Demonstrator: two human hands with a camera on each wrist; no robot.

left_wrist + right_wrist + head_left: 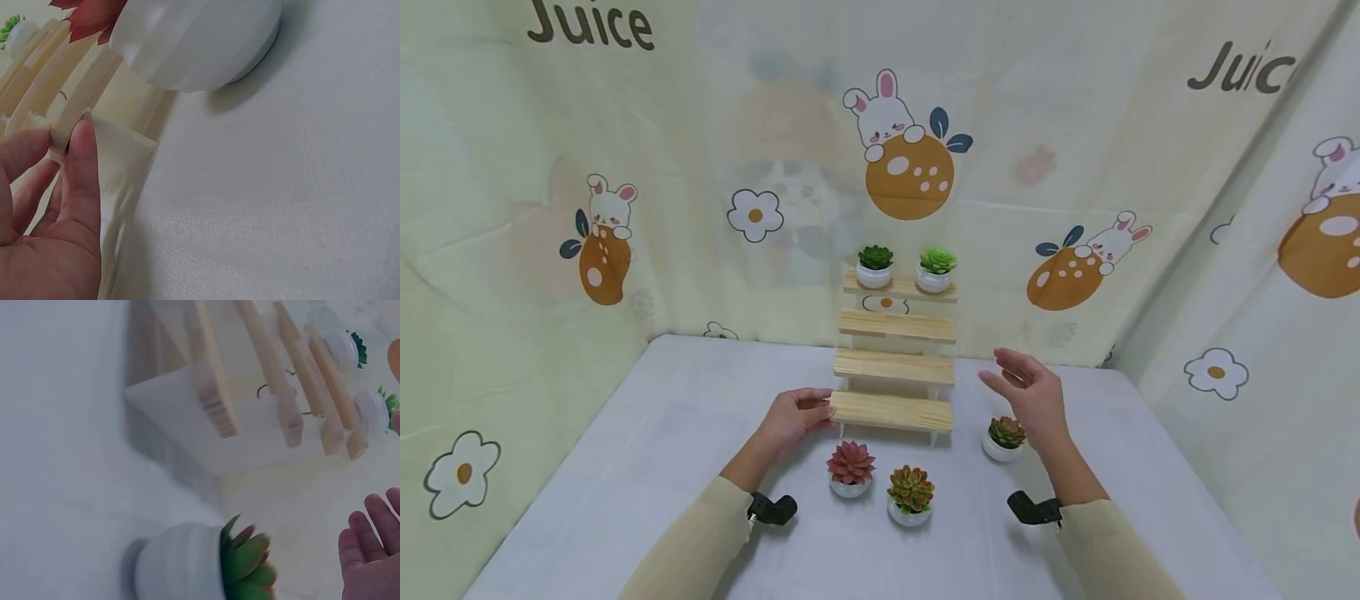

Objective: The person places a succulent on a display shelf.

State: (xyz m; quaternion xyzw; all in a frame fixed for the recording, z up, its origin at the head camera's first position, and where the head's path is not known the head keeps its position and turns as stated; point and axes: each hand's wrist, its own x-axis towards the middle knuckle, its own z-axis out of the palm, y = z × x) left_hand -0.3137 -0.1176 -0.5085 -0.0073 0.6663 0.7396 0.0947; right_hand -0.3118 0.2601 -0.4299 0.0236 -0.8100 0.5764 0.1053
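1. Steadying came first: our left hand (792, 419) held the left end of the lowest step of the pale wooden four-step display stand (895, 357), fingers curled on the plank's edge. In the left wrist view the fingertips (81, 140) pinched that plank end against the stand's white side panel.
2. We kept our right hand (1033, 396) free at about 3 o'clock from the stand, fingers relaxed and spread, holding nothing and touching nothing.
3. Just below that hand, at about 4 o'clock from the stand, sat the small white ceramic pot with a green and rust succulent (1004, 437) on the white table (625, 467). It was the nearest plant to the free hand, so we judged it the natural one to lift.
4. We judged a good lift would grip the round pot by its sides, not by the leaves, and keep it upright.
5. Two more pots waited at 6 o'clock from the stand: a white pot with a pink-red succulent (851, 469) and a white pot with an orange-green succulent (911, 495).
6. On the top step stood a white pot with a dark green succulent (875, 266) and a white pot with a light green succulent (936, 270); the three lower steps were bare.
7. We judged the left hand should hold firm whenever a pot met a step, since the light stand could slide.
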